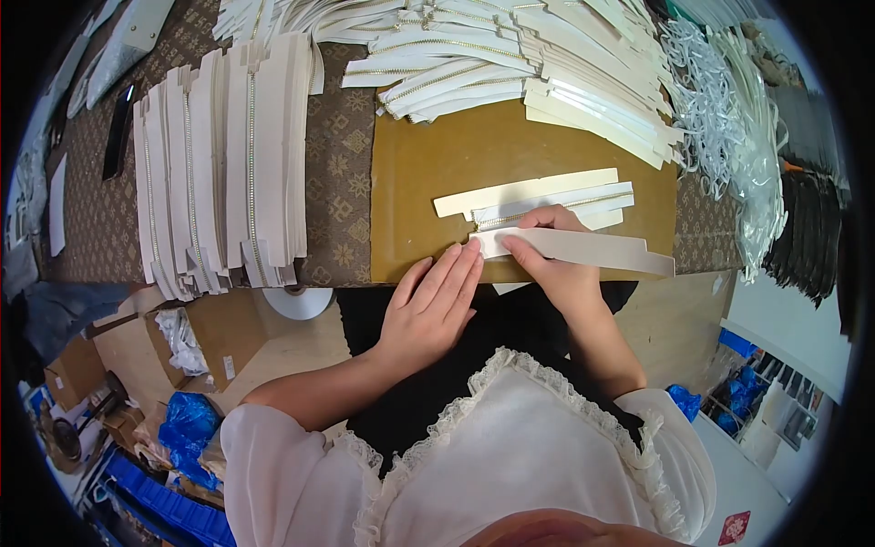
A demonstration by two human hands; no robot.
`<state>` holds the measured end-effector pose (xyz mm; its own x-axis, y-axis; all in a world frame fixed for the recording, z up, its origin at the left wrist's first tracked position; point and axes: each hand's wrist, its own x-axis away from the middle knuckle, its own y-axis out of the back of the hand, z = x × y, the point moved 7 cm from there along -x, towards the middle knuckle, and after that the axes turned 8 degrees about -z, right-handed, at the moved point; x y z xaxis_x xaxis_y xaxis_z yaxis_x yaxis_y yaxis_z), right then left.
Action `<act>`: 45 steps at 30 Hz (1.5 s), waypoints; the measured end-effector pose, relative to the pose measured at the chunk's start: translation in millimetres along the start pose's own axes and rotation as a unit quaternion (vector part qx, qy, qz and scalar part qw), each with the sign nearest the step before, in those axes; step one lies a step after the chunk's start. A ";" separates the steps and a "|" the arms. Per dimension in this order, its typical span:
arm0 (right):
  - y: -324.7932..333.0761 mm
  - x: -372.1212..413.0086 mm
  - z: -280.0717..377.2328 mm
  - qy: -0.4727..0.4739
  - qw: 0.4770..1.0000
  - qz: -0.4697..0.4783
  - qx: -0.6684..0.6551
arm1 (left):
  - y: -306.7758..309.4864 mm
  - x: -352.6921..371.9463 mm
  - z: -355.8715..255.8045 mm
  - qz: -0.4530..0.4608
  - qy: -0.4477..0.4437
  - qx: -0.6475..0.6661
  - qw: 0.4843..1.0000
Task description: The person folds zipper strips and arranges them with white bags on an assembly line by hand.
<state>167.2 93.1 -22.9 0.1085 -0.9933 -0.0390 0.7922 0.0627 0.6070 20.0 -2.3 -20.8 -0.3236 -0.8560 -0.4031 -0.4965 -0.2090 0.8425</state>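
Observation:
My right hand (567, 273) pinches a long, pale pinkish strip (611, 249) between thumb and fingers. The strip lies slantwise near the board's front edge, and its right end sticks out past the hand. Stretched out almost flat, the fingers of my left hand (433, 305) touch the strip's left end. Just behind it lies a white zipper (597, 198) with gold-coloured teeth, partly covered by my right fingers. A cream strip (519, 190) rests farther back on the brown board (424, 150), beside the zipper.
Stacked zippers and pale strips (278, 164) stand at the left on the patterned tablecloth (337, 191). A heap of white zippers (447, 50) and cream strips (602, 118) covers the back. White cords (697, 100) hang at the right. Below left is a cardboard box (228, 337).

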 end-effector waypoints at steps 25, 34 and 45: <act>2.4 -1.0 12.6 0.085 0.995 -0.015 0.046 | 0.5 -14.3 0.5 -0.030 0.002 0.062 0.998; 38.4 1.6 -5.6 0.060 0.998 0.009 0.012 | -13.7 -8.1 2.8 -0.055 -0.015 0.044 0.997; 62.3 -0.6 -41.3 -0.041 0.997 -0.050 -0.049 | -17.2 -11.2 -3.4 -0.001 -0.045 -0.042 0.998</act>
<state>241.3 101.7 -17.9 -0.0207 -0.9994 -0.0277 0.8516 -0.0321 0.5232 34.9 9.4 -29.6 -0.3963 -0.8103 -0.4318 -0.4291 -0.2523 0.8673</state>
